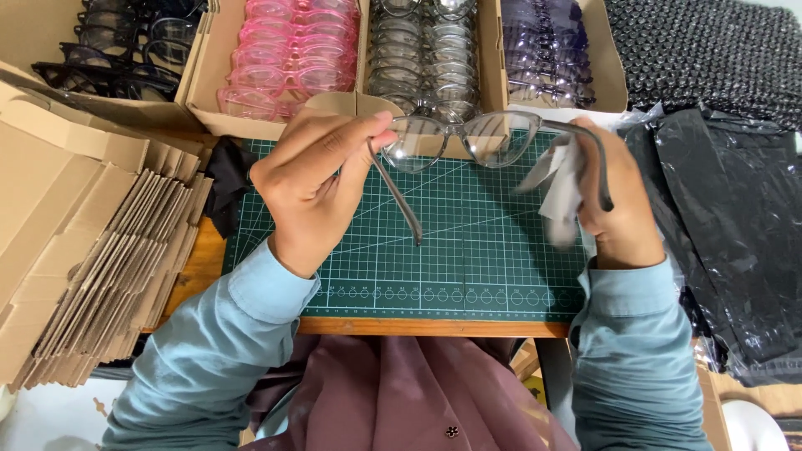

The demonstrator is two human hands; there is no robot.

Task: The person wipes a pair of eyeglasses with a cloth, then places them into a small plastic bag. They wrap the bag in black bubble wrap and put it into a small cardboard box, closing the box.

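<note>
Two hands up over the green cutting mat (434, 242), which is the reference here. Left of the mat: stack of flattened cardboard boxes (92, 250), black cloth (224, 185) at the mat's left edge. Over the mat's upper left, left hand (311, 188), fingers pinched on the left rim of the grey glasses (455, 138); temples unfolded, left one hanging down over the mat. Over the mat's right edge, right hand (618, 209), fingers closed on a white wipe (561, 188) and the right temple. Behind the mat: trays of black (109, 50), pink (288, 58), grey (426, 50) and purple frames (547, 50). Right of the mat: black plastic bags (735, 234).
</note>
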